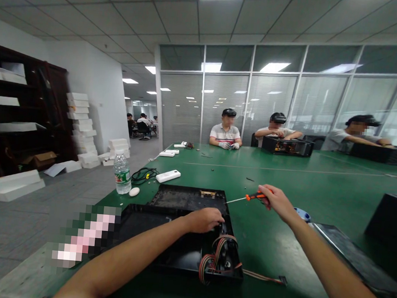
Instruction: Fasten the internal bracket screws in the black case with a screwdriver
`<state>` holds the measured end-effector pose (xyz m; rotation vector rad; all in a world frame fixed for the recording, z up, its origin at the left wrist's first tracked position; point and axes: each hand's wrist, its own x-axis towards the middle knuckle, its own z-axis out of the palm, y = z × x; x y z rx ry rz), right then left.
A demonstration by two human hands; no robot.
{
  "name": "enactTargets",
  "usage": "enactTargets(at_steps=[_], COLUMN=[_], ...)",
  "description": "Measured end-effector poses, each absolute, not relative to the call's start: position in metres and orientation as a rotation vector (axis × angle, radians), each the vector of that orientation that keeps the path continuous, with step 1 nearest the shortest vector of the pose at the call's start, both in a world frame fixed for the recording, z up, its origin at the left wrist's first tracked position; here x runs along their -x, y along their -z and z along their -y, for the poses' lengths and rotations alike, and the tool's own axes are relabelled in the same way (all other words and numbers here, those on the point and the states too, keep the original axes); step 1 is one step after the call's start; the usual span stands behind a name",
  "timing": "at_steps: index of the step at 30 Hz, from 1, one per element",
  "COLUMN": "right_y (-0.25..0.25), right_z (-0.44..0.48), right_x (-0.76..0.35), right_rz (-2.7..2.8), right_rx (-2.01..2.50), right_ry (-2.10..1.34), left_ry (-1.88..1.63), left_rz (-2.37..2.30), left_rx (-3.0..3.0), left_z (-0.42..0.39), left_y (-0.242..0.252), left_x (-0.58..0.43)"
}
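Right grip [273,199]: closed around the handle of a screwdriver [248,197], its shaft aimed left across the right edge of a black panel [176,199]. Contact between tip and panel cannot be confirmed. Hazard, as judged: the exposed tip points leftward at a level close to the other hand; a slip could score the panel or strike the fingers.

Left grip [209,219]: fingers bent over the right-hand part of an open black case [185,255]; whether they grasp anything cannot be told, the fingertips being obscured. The case lies on the green surface [280,172], just in front of the panel; any join between them is not discernible.

Below the left grip, striped wires [205,266] loop over the case's near wall, and one lead runs out to a connector [282,280] on the surface. Snagging by a forearm or sleeve could strain that lead or drag the case.

Farther out, a small dark part [250,179] lies loose and could be swept away. The water bottle [122,175], upright near the left edge, presents a spill risk if knocked.
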<state>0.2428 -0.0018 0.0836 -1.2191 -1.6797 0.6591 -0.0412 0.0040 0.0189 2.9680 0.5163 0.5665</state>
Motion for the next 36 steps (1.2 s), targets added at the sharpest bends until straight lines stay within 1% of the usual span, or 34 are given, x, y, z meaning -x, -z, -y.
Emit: enactTargets(at_steps=[2,5,8,11,15,17,19,22,26,28,30,33,36], right_y=[-0.068,-0.055,-0.053,-0.055,-0.057,-0.058,-0.061,-0.066,-0.063,-0.053,-0.039,-0.022,-0.014], right_z=[-0.01,-0.017,-0.016,-0.011,-0.002,0.005,0.016,0.04,0.082,0.1,0.113,0.12,0.122], right_x=[-0.247,-0.244,-0.238,-0.23,-0.214,-0.204,-0.191,-0.17,-0.141,-0.131,-0.125,-0.124,-0.129], right_rz=[1.538,1.485,1.447,1.365,1.249,1.295,1.456,1.837,2.395,2.572,2.689,2.788,2.861], right_rx=[1.184,1.14,1.057,0.95,0.83,0.778,0.756,0.825,0.934,0.881,0.813,0.76,0.665], right_ry=[-0.756,-0.819,-0.92,-1.093,-1.283,-1.299,-1.26,-1.028,-0.423,-0.114,0.137,0.387,0.476], left_ry=[-0.503,-0.482,-0.537,-0.556,-0.388,-0.288,-0.222,-0.21,-0.345,-0.424,-0.393,-0.216,-0.165], left_rz=[-0.53,-0.557,-0.558,-0.582,-0.697,-0.753,-0.784,-0.818,-0.859,-0.915,-1.001,-1.128,-1.141], left_rx=[-3.044,-3.112,-3.129,-3.128,-3.086,-3.043,-2.983,-2.877,-2.828,-2.821,-2.772,-2.558,-2.38], left_z=[-0.005,-0.005,-0.002,0.001,0.009,0.017,0.027,0.037,0.026,0.01,-0.009,-0.033,-0.044], left_y=[-0.02,-0.026,-0.038,-0.05,-0.058,-0.056,-0.055,-0.055,-0.062,-0.062,-0.058,-0.046,-0.035], left_x=[0.039,0.036,0.038,0.05,0.083,0.103,0.121,0.141,0.153,0.156,0.159,0.159,0.155])
